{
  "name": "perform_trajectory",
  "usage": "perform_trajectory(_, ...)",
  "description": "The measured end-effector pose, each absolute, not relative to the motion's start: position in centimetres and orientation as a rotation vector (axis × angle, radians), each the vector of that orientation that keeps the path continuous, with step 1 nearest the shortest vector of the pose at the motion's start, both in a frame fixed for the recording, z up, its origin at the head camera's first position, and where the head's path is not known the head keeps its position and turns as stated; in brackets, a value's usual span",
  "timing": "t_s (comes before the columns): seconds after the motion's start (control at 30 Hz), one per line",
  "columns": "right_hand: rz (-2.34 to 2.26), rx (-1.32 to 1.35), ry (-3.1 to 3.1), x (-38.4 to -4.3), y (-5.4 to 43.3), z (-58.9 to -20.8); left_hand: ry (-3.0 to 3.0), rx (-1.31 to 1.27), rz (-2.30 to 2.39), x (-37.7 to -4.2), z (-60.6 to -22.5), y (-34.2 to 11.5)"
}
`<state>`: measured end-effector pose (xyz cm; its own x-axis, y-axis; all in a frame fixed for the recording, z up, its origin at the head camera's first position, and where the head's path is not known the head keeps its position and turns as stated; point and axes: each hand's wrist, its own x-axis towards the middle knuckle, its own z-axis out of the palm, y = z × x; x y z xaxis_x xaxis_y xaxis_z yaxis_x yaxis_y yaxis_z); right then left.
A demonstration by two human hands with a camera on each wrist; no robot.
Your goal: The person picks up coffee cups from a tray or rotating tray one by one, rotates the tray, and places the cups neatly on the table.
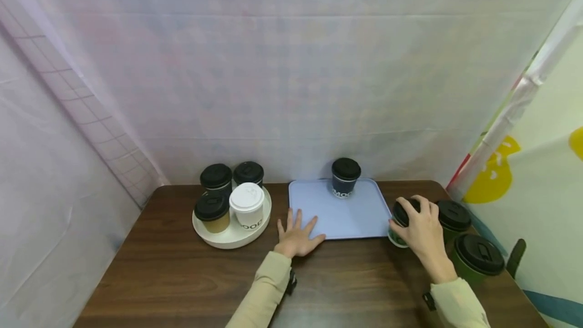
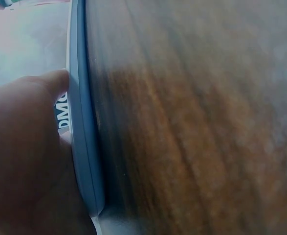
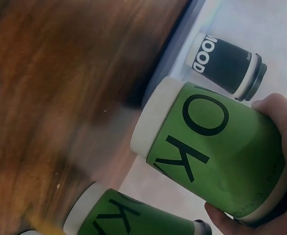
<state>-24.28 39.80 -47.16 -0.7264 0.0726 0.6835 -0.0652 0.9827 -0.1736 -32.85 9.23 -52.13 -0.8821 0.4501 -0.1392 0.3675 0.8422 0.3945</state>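
Observation:
My left hand (image 1: 297,239) lies with fingers spread over the near left corner of a light blue rectangular tray (image 1: 328,216). In the left wrist view its thumb rests at the tray's rim (image 2: 79,107). My right hand (image 1: 424,232) grips a green paper cup (image 3: 216,152) from above, around its black lid, just off the tray's right edge. The right wrist view shows the cup's white base and large dark letters. Toward the tray's back stands a dark cup (image 1: 344,181) with a black lid and white "MOOD" lettering.
At left, a round white tray (image 1: 227,242) bears a white cup (image 1: 247,206), a brown cup (image 1: 216,221) and two dark, black-lidded cups (image 1: 216,178). Two more green cups (image 1: 473,267) stand right of my right hand. A pale curtain (image 1: 291,75) hangs behind the wooden table (image 1: 182,277).

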Motion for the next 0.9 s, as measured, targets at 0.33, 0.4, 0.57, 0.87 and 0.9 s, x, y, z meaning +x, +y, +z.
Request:
perform_trajectory(0.33,0.246,-0.050,-2.386,-22.9,40.0,-47.2,2.774,0.641,0.519,-32.8,-52.1,9.1)
perform_trajectory(0.4,0.240,-0.054,-2.387,-22.8,40.0,-47.2,2.784,0.644,0.534,-32.8,-52.1,9.1)
perform_trajectory(0.57,0.231,-0.058,-2.384,-22.5,40.0,-47.4,2.787,0.629,0.541,-32.9,-52.0,9.1)
perform_trajectory(0.87,0.235,-0.067,-2.400,-22.4,40.2,-48.0,2.793,0.632,0.549,-32.8,-52.2,9.1)
perform_trajectory(0.9,0.235,-0.066,-2.400,-22.4,40.2,-48.1,2.792,0.633,0.547,-32.8,-52.2,9.1)
